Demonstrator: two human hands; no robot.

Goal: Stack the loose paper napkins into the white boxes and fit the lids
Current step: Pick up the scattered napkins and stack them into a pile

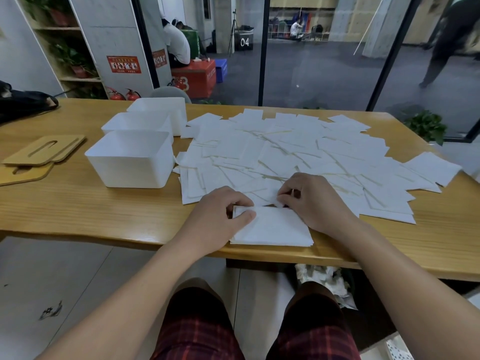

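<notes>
A small stack of white napkins [272, 228] lies at the table's near edge. My left hand [218, 216] grips its far left corner, thumb on top. My right hand [311, 201] pinches a napkin at the stack's far right corner. Beyond them several loose white napkins [298, 152] spread over the middle and right of the table. Three open white boxes stand at the left: the nearest box [132, 165], the middle box [130, 122] and the far box [161, 106]. Two wooden slotted lids [44, 149] lie left of the boxes.
The wooden table [91, 216] has bare wood at the near left. A black bag [23, 102] sits at its far left corner. A glass wall with dark frames stands behind the table. A potted plant [426, 126] is at the right.
</notes>
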